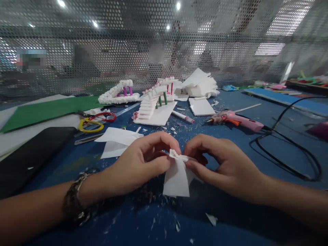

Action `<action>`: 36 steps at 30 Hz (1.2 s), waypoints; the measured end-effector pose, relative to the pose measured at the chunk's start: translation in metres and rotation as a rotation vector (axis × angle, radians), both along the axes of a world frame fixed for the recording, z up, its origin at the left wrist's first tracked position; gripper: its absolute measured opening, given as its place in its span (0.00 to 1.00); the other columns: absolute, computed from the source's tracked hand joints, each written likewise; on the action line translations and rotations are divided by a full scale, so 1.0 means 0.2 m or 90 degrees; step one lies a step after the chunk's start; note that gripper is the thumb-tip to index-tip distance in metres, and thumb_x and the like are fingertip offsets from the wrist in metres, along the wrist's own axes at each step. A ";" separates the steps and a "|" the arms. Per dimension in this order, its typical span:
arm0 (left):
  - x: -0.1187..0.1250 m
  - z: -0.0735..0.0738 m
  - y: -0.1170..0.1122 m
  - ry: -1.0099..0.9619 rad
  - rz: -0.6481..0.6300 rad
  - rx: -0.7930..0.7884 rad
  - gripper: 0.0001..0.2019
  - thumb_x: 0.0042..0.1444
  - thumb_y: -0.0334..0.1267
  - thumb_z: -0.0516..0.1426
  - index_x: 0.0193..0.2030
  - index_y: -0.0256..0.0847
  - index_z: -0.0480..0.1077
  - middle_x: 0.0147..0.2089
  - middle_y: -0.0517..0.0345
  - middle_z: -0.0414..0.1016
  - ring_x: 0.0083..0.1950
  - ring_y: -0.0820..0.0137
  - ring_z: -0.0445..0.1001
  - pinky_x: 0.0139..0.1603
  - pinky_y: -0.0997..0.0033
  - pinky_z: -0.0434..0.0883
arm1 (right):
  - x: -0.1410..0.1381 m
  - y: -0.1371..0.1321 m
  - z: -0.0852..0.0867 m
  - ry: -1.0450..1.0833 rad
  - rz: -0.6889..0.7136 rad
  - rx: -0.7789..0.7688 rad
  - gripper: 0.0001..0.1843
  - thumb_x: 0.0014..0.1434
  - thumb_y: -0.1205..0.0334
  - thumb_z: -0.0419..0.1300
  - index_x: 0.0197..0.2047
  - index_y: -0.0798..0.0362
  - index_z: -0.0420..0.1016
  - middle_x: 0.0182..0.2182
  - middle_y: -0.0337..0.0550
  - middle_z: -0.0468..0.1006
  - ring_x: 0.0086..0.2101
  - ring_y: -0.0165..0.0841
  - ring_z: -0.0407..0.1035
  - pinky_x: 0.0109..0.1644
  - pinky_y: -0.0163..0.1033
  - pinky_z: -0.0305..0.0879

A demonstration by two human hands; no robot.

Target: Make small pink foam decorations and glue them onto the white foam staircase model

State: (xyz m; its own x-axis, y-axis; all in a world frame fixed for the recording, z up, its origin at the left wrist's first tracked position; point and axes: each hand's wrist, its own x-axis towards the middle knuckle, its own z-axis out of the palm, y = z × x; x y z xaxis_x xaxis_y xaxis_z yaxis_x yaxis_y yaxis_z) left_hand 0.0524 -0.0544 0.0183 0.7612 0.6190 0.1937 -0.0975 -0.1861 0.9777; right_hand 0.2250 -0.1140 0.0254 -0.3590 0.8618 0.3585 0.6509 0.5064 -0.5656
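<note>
Both my hands meet low in the middle of the head view, over a blue table (123,218). Between them is a white piece of paper (176,181), folded or twisted at its top, with a flat flap hanging down. My left hand (146,160) pinches the folded top from the left with thumb and forefinger. From the right, my right hand (222,164) pinches the same paper at its narrow twisted end. More white paper pieces (116,138) lie just beyond my left hand.
Behind stand small white stair models (151,106) and a paper stack (201,83). A pink glue gun (238,119) with a black cable (302,147) lies right. Scissors (92,124), a cutter knife (87,139), green sheet (51,111) and black flat object (33,153) lie left. Perforated panel (128,41) behind.
</note>
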 end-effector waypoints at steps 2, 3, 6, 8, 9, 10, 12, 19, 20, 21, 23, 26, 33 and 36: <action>0.00 -0.01 0.00 0.012 -0.001 0.009 0.01 0.48 0.32 0.52 0.29 0.39 0.64 0.31 0.60 0.63 0.32 0.74 0.63 0.30 0.78 0.63 | 0.00 0.00 0.00 -0.002 -0.011 0.006 0.02 0.50 0.69 0.53 0.30 0.54 0.64 0.22 0.34 0.68 0.21 0.22 0.59 0.24 0.27 0.57; -0.01 -0.01 0.01 0.016 -0.003 0.013 0.03 0.49 0.35 0.52 0.30 0.39 0.64 0.31 0.59 0.63 0.33 0.72 0.63 0.30 0.77 0.62 | 0.00 0.00 0.00 -0.001 -0.016 0.007 0.03 0.49 0.70 0.53 0.30 0.54 0.64 0.22 0.34 0.67 0.21 0.22 0.58 0.23 0.27 0.57; -0.01 -0.01 0.00 0.034 -0.004 0.035 0.06 0.49 0.38 0.53 0.33 0.39 0.64 0.33 0.59 0.63 0.35 0.71 0.63 0.32 0.76 0.62 | 0.00 0.00 0.00 0.003 -0.023 0.010 0.02 0.50 0.69 0.54 0.30 0.54 0.64 0.21 0.34 0.67 0.20 0.22 0.57 0.22 0.27 0.57; -0.01 -0.01 0.00 0.054 0.004 0.061 0.07 0.48 0.36 0.54 0.36 0.40 0.62 0.34 0.60 0.63 0.33 0.73 0.64 0.32 0.77 0.63 | 0.00 0.00 0.00 0.007 -0.026 0.017 0.02 0.50 0.69 0.54 0.31 0.54 0.64 0.21 0.34 0.67 0.20 0.22 0.57 0.22 0.27 0.57; -0.01 -0.01 -0.01 0.064 0.008 0.073 0.08 0.48 0.35 0.54 0.37 0.40 0.62 0.34 0.60 0.63 0.33 0.74 0.64 0.31 0.78 0.63 | 0.00 0.00 0.00 0.010 -0.027 0.021 0.03 0.50 0.69 0.54 0.31 0.54 0.64 0.21 0.34 0.67 0.20 0.22 0.57 0.22 0.27 0.57; -0.01 -0.02 -0.01 0.073 0.010 0.082 0.08 0.49 0.34 0.53 0.38 0.41 0.61 0.34 0.61 0.63 0.32 0.75 0.64 0.31 0.78 0.63 | 0.00 0.00 0.00 0.013 -0.028 0.023 0.03 0.51 0.69 0.54 0.31 0.54 0.64 0.21 0.34 0.67 0.20 0.22 0.58 0.22 0.27 0.57; 0.00 -0.02 -0.02 0.079 0.016 0.095 0.08 0.50 0.32 0.52 0.38 0.41 0.60 0.33 0.62 0.63 0.32 0.76 0.63 0.30 0.79 0.63 | 0.00 0.00 0.00 0.022 -0.024 0.025 0.03 0.51 0.69 0.53 0.32 0.54 0.64 0.21 0.34 0.67 0.20 0.22 0.58 0.23 0.27 0.57; 0.00 -0.01 -0.03 0.137 0.056 0.239 0.09 0.49 0.28 0.48 0.38 0.41 0.59 0.32 0.62 0.64 0.31 0.74 0.64 0.31 0.78 0.64 | 0.01 0.01 0.00 0.044 -0.020 -0.010 0.02 0.53 0.66 0.52 0.32 0.55 0.63 0.22 0.35 0.66 0.22 0.23 0.59 0.24 0.29 0.58; 0.00 0.01 -0.03 0.149 0.057 0.282 0.09 0.49 0.29 0.48 0.39 0.41 0.60 0.33 0.61 0.65 0.33 0.73 0.65 0.33 0.76 0.65 | 0.01 0.01 0.00 0.049 -0.019 -0.023 0.02 0.53 0.66 0.52 0.32 0.54 0.63 0.22 0.35 0.66 0.22 0.23 0.58 0.24 0.29 0.58; -0.02 0.03 -0.03 0.159 0.057 0.327 0.09 0.50 0.30 0.49 0.39 0.41 0.60 0.35 0.59 0.66 0.34 0.72 0.66 0.35 0.74 0.65 | 0.01 0.01 0.00 0.051 -0.014 -0.036 0.02 0.53 0.66 0.51 0.31 0.54 0.63 0.21 0.35 0.66 0.22 0.24 0.58 0.24 0.29 0.58; -0.07 0.06 -0.02 0.189 0.061 0.415 0.10 0.49 0.32 0.50 0.41 0.41 0.61 0.38 0.57 0.68 0.38 0.70 0.66 0.39 0.72 0.65 | 0.01 0.02 0.00 0.048 -0.006 -0.060 0.03 0.54 0.66 0.50 0.31 0.54 0.63 0.21 0.35 0.65 0.21 0.24 0.58 0.24 0.30 0.57; -0.22 0.12 0.02 0.326 0.099 0.507 0.09 0.49 0.37 0.51 0.39 0.40 0.64 0.37 0.56 0.70 0.38 0.68 0.68 0.39 0.71 0.64 | 0.01 0.02 0.00 0.040 -0.006 -0.078 0.05 0.55 0.64 0.48 0.31 0.54 0.63 0.21 0.36 0.65 0.21 0.25 0.58 0.24 0.30 0.57; -0.76 0.09 0.20 0.928 0.487 0.464 0.28 0.46 0.47 0.49 0.53 0.36 0.60 0.51 0.39 0.62 0.45 0.50 0.66 0.38 0.57 0.65 | 0.02 0.02 -0.02 0.021 -0.001 -0.109 0.07 0.54 0.63 0.48 0.28 0.52 0.65 0.21 0.36 0.67 0.22 0.25 0.62 0.24 0.29 0.60; -0.84 0.06 0.23 0.962 0.524 0.390 0.33 0.47 0.50 0.47 0.57 0.30 0.54 0.46 0.33 0.64 0.44 0.48 0.67 0.38 0.56 0.65 | 0.02 0.02 -0.02 0.021 0.003 -0.116 0.07 0.54 0.62 0.48 0.28 0.52 0.65 0.21 0.36 0.68 0.22 0.26 0.63 0.24 0.30 0.61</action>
State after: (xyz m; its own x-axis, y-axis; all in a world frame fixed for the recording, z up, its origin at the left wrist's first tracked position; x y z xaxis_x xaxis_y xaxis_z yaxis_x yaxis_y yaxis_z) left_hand -0.1157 -0.0087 0.0301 0.0516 0.9983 0.0258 0.9951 -0.0492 -0.0859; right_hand 0.2287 -0.1095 0.0207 -0.3534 0.9119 0.2088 0.6285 0.3968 -0.6690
